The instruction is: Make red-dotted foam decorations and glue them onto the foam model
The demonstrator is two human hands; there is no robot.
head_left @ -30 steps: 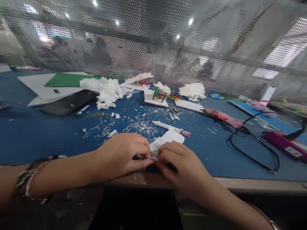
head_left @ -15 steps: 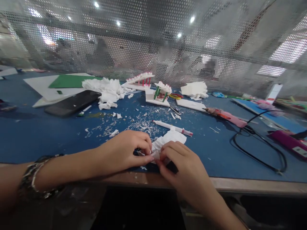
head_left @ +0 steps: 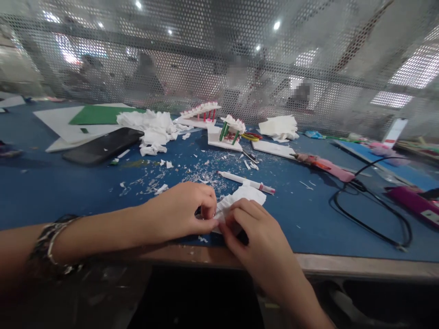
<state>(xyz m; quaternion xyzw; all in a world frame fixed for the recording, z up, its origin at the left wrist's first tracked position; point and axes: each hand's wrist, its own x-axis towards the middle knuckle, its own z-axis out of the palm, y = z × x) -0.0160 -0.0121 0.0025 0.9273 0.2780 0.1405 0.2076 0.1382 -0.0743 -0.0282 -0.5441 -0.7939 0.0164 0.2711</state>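
My left hand (head_left: 181, 210) and my right hand (head_left: 255, 237) meet at the near edge of a blue table (head_left: 68, 192). Both pinch a crumpled piece of white tissue paper (head_left: 245, 195) that lies between them, fingers curled tight on its near edge. A dark object shows under my fingers, too hidden to name. A beaded bracelet (head_left: 51, 242) circles my left wrist. Just beyond the tissue lies a white marker pen (head_left: 245, 182) with a red end.
White paper scraps (head_left: 192, 171) litter the table. Further back lie a black phone (head_left: 103, 146), a tissue pile (head_left: 147, 125), white foam models with coloured sticks (head_left: 228, 132), a pink tool (head_left: 322, 167), a black cable (head_left: 370, 205). A perforated metal screen (head_left: 219, 59) closes the back; blurred people sit behind it.
Both hands have shifted slightly further onto the table while still pinching the tissue. My left fingers have curled more tightly. The view has tilted a little.
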